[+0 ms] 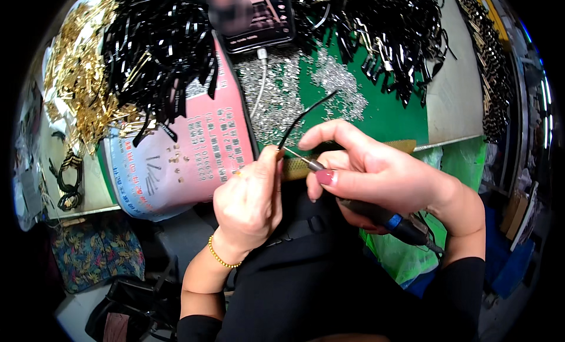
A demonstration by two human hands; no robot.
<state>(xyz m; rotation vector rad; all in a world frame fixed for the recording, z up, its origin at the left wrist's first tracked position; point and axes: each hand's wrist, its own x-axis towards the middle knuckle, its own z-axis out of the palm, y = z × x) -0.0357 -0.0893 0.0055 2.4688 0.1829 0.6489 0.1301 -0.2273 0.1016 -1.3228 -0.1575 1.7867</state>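
My left hand (250, 195) is closed, pinching the near end of a thin black eyeglass temple (307, 111) that slants up and to the right. In my right hand (376, 171) is a black electric screwdriver (379, 219) with a blue ring and a cable at its back. Its thin metal bit reaches left to the pinched end of the temple, at my left fingertips. Whether bit and temple touch is too small to tell. The right thumb and fingers wrap the tool's front part, while the index finger arches above the bit.
Tiny silver metal pieces (338, 83) lie scattered on a green mat (388, 115). Black temples are heaped at back left (159, 42) and back right (394, 30). Gold metal parts (85, 77) pile at far left, beside a pink printed sheet (197, 142). A phone (259, 18) trails a white cable.
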